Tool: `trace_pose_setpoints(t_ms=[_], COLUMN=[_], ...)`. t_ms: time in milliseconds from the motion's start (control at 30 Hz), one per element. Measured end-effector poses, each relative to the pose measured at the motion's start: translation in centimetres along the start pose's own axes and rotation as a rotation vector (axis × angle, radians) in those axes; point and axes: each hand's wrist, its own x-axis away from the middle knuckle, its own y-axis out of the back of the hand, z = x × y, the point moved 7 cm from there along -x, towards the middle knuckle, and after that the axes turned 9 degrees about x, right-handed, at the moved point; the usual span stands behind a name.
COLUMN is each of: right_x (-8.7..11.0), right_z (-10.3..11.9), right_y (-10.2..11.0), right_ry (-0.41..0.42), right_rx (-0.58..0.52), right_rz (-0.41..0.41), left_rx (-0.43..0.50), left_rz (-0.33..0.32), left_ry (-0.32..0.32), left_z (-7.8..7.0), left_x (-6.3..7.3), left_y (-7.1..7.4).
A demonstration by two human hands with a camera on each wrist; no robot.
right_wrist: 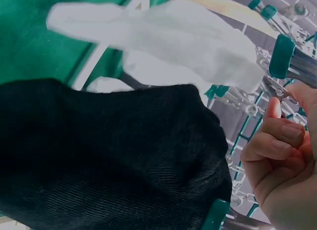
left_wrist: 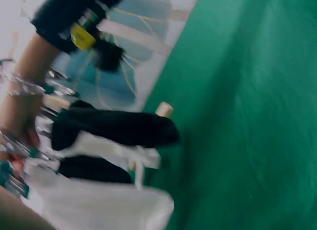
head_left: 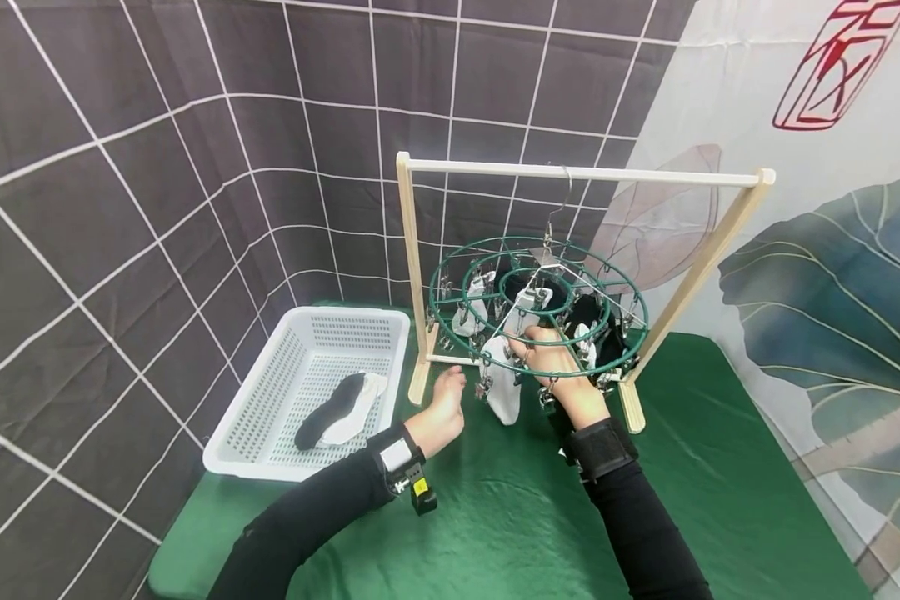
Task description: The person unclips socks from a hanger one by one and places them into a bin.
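A green round drying hanger (head_left: 647, 321) with metal clips holds several white and black socks. My right hand (head_left: 551, 358) reaches in under its ring; in the right wrist view the thumb and forefinger pinch a metal clip (right_wrist: 277, 91) at the top of a white sock (right_wrist: 193, 41). That white sock (head_left: 503, 387) hangs at the hanger's front. Close to the right wrist camera hangs a black sock (right_wrist: 114, 150). My left hand (head_left: 444, 407) hovers left of the white sock, fingers relaxed, holding nothing. The left wrist view is blurred.
A wooden stand (head_left: 585, 172) carries the hanger by its metal hook. To the left, a white plastic basket (head_left: 262, 472) contains a dark grey sock (head_left: 330, 412) and a white sock (head_left: 360, 408). Everything stands on a green-covered table (head_left: 495, 533), with a grid-patterned cloth (head_left: 157, 183) behind.
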Motion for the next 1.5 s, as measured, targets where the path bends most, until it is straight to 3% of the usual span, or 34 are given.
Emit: trace_pose_setpoints(t_ms=[33, 67, 100, 167, 233, 267, 367, 467, 667, 900, 1000, 1200, 1300, 1367, 1500], right_x=[-0.1, -0.1, -0.1, -0.1, 0.1, 0.2, 0.6, 1.0, 1.4, 1.4, 1.4, 1.6, 1.6, 1.6, 1.4], right_z=[-0.1, -0.1, -0.2, -0.3, -0.5, -0.6, -1.0, -1.4, -1.6, -1.1, -0.9, -1.0, -1.1, -1.2, -1.4], right_y=[0.1, 0.3, 0.4, 0.5, 0.5, 0.5, 0.3, 0.3, 0.4, 0.5, 0.6, 0.8, 0.8, 0.8, 0.7], right_ry=[-0.004, -0.002, -0.007, -0.015, -0.029, -0.036, -0.062, -0.074, -0.027, 0.060, 0.074, 0.067, 0.067, 0.063, 0.036], right_rx=[-0.007, -0.007, 0.001, 0.007, 0.002, 0.001, -0.012, -0.014, -0.053, -0.094, -0.107, -0.105, -0.099, -0.092, -0.084], right_rz=[0.004, 0.003, 0.006, 0.011, 0.020, 0.024, 0.025, -0.001, -0.115, -0.165, -0.175, -0.191, -0.190, -0.182, -0.142], left_rx=[-0.025, -0.054, -0.075, -0.123, -0.162, -0.182, -0.229, -0.238, -0.224, -0.424, -0.504, -0.658, -0.728, -0.805, -0.820], left_rz=[0.040, 0.081, 0.157, 0.227, 0.283, 0.300, 0.286, 0.318, 0.384, 0.366, 0.382, 0.345, 0.348, 0.351, 0.358], left_ry=[0.023, 0.061, 0.079, 0.117, 0.120, 0.123, 0.130, 0.120, 0.106, 0.001, -0.002, 0.067, 0.041, -0.009, -0.068], left_z=[0.2, 1.2, 1.3, 0.0, -2.1, -2.3, -4.3, -4.8, -5.0, -6.3, -6.7, -7.9, -9.1, -10.4, -12.9], left_x=[-0.3, -1.6, -1.7, 0.0, 2.9, 3.1, 6.0, 7.0, 7.5, 7.3, 7.3, 7.5, 7.1, 6.8, 5.8], left_y=[-0.5, -0.6, -1.2, -2.9, -4.5, -4.7, -5.5, -5.6, -5.4, -5.6, -5.5, -3.4, -2.3, -1.8, -0.2])
